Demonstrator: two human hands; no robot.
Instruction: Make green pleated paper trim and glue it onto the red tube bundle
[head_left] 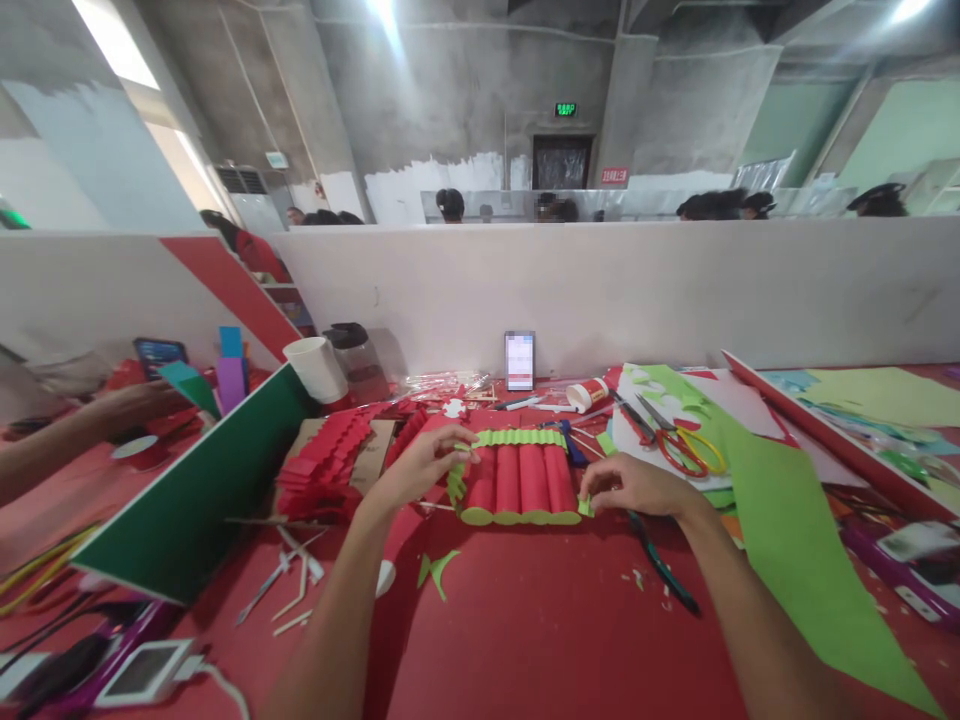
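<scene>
A row of several red paper tubes (520, 480) lies on the red table in front of me, with rounded light-green ends facing me. Along its far edge runs a light-green scalloped strip (521, 438), which bends down at the left side. My left hand (427, 462) pinches this strip near the far left corner of the row. At the near right corner, my right hand (637, 487) has thumb and fingers closed on a small light-green paper piece (586, 506). Whether that piece joins the strip cannot be made out.
Green-handled pliers (664, 565) lie by my right forearm. Scissors (682, 450) rest on paper sheets at right, near a long green sheet (802, 540). Pleated red paper (326, 465) and a green board (202, 490) stand left. A phone (520, 360) leans against the partition. Another person's arm (90, 430) reaches in at left.
</scene>
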